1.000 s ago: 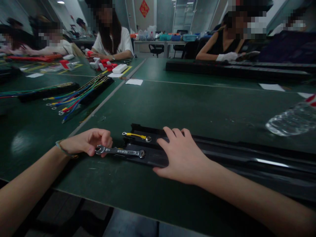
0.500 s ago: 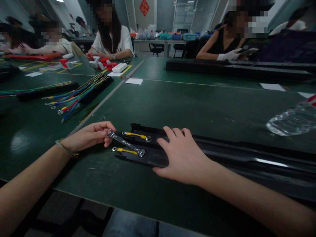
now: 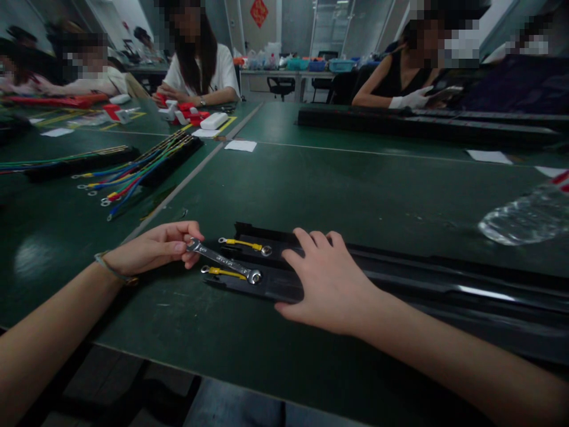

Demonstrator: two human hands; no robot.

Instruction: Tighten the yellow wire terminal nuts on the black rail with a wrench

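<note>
My left hand [image 3: 160,245] pinches the open end of a steel combination wrench [image 3: 222,259] between thumb and fingers. The wrench's ring end sits over a fastener on the near channel of a long black rail [image 3: 444,277]. Beneath the wrench, a short yellow wire [image 3: 224,271] with a ring terminal sticks out past the rail's left end. A second yellow wire [image 3: 242,243] is bolted in the far channel. My right hand [image 3: 331,279] is wrapped over the rail, fingers across the far side and thumb on the near edge, and grips it.
Bundles of coloured wires with ring terminals [image 3: 133,172] lie at the left. A clear plastic bottle [image 3: 524,216] is at the right. Another long black rail [image 3: 400,123] lies across the far table. Several people sit around, one wearing a white glove [image 3: 411,99].
My left hand has shifted slightly left and down, swinging the wrench a little about its ring end. My right hand stays in place on the rail.
</note>
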